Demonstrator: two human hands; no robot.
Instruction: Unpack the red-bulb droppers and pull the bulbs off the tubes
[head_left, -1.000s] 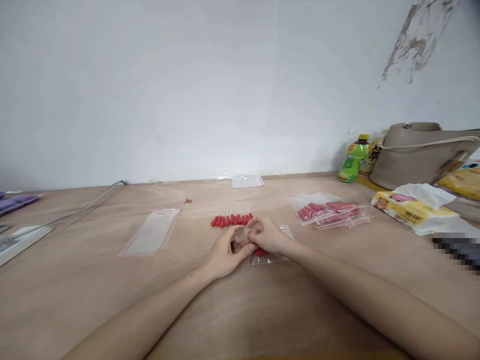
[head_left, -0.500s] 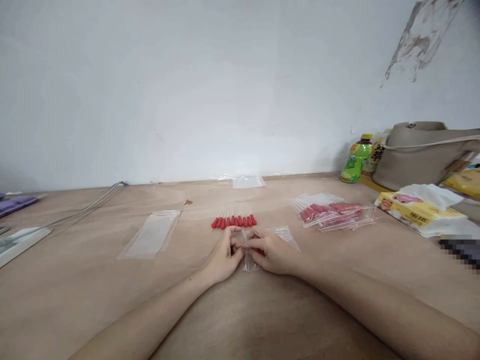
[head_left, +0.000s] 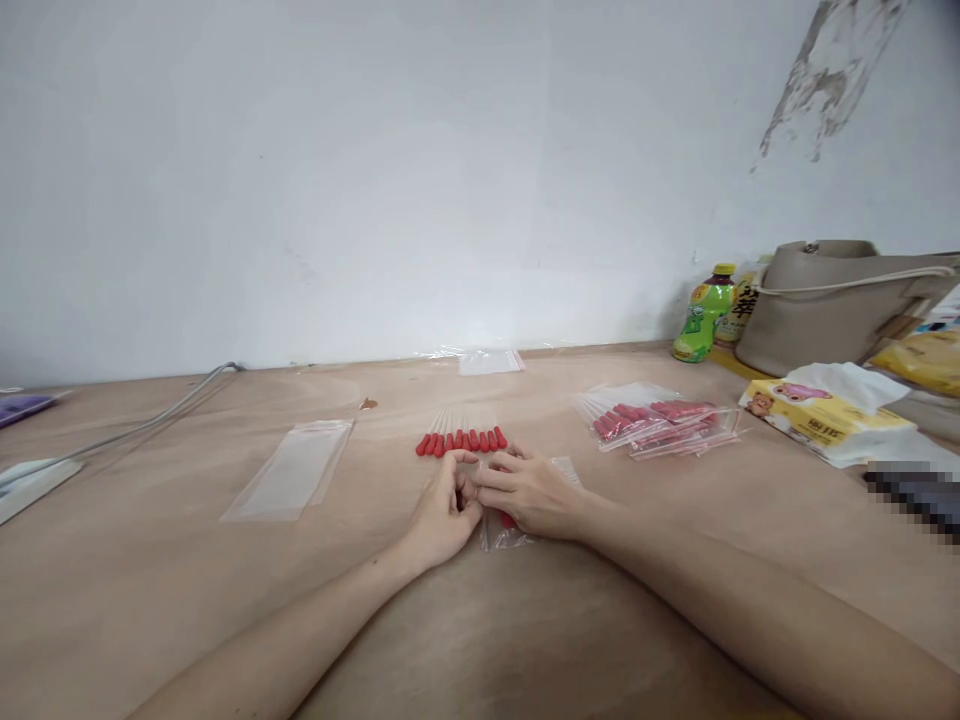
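A clear plastic zip bag [head_left: 498, 538] lies on the table in front of me, mostly covered by my hands. Something red, like a dropper's bulb [head_left: 508, 521], shows through it under my right fingers. My left hand [head_left: 442, 515] is closed, thumb and fingertips pinching the bag's left edge. Curled over the bag from the right, my right hand [head_left: 536, 495] has its fingertips meeting the left ones at that edge. Just beyond the hands is a row of several glass droppers with red rubber bulbs [head_left: 463, 440], bulbs toward me.
Flat clear bags [head_left: 296, 470] lie to the left, and another stack [head_left: 491, 362] sits by the wall. Bagged red droppers [head_left: 660, 422] are piled at the right. Beyond are a tissue pack [head_left: 825, 415], green bottle [head_left: 705, 315], handbag [head_left: 814, 310] and a grey cable [head_left: 172, 415].
My right hand has shifted slightly up and flattened over the bag, its fingers closer to my left fingertips. The whole view has moved a little, so things sit further left.
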